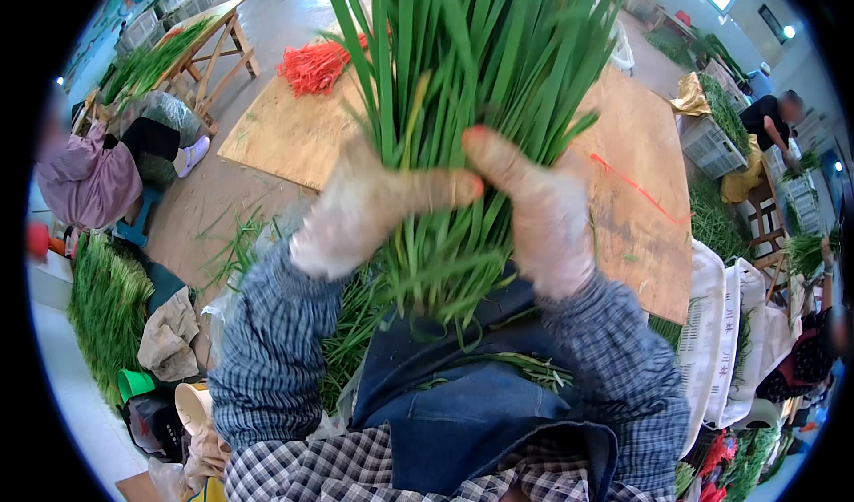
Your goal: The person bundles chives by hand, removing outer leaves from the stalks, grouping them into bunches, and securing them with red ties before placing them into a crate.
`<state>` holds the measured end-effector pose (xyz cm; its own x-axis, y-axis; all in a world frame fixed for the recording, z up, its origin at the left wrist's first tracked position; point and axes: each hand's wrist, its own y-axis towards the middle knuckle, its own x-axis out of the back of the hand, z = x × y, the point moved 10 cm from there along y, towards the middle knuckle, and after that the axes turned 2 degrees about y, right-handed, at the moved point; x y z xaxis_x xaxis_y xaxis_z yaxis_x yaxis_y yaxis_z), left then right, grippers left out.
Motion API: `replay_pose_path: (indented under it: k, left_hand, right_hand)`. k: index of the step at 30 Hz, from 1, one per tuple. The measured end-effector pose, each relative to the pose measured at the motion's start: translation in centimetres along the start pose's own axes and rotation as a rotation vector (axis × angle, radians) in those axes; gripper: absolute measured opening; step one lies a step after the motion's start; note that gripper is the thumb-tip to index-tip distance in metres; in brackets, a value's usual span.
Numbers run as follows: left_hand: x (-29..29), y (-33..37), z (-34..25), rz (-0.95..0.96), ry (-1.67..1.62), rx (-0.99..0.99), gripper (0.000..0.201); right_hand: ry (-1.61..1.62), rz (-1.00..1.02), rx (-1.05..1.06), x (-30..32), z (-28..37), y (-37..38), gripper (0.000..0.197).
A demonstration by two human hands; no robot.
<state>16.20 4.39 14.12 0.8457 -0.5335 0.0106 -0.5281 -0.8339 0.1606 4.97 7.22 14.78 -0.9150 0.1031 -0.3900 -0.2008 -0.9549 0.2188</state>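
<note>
A thick bunch of green chives (463, 84) stands upright in front of me, its long flat leaves reaching past the upper edge of the view. My left hand (356, 204) clasps it from the left, thumb laid across the front. From the right, my right hand (547, 204) wraps round the same bunch, its thumb pointing up and inward. Both hands wear thin, stained gloves; the fingers behind the leaves are hidden. Shorter, bent leaf ends hang below the thumbs over my dark blue apron (480, 404).
Behind the bunch lies a wooden board (645, 262) with a red tie (636, 188) and a pile of red ties (316, 64). White crates (712, 342) stand at right, heaped chives (107, 297) at left. A seated person (84, 177) and other people work nearby.
</note>
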Motion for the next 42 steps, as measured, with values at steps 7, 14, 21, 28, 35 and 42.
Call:
replay_pose_path:
  k: [7,14,21,28,35,42]
  left_hand:
    - [1.1,6.4,-7.7,0.075,-0.033,-0.381,0.044]
    - [0.8,11.3,-4.5,0.107,0.055,-0.416,0.051]
    - [0.2,13.3,-3.5,0.107,-0.116,-0.299,0.067]
    - [-0.4,13.2,-6.3,0.084,-0.019,-0.342,0.062]
    - [-0.8,12.9,-8.1,0.024,0.126,-0.332,0.063]
    - [-3.4,12.9,-8.7,0.135,0.046,-0.381,0.047]
  right_hand:
    - [-0.247,0.184,0.227,-2.1,7.6,5.9,0.034]
    - [-0.448,0.195,0.133,1.0,5.1,9.9,0.047]
    - [-0.325,0.214,0.118,1.9,5.2,12.0,0.053]
    - [-0.246,0.212,0.177,0.2,7.6,11.5,0.054]
    - [-0.355,0.292,0.278,-2.1,11.0,11.3,0.039]
    - [-0.663,0.225,0.253,-2.7,10.9,12.0,0.037]
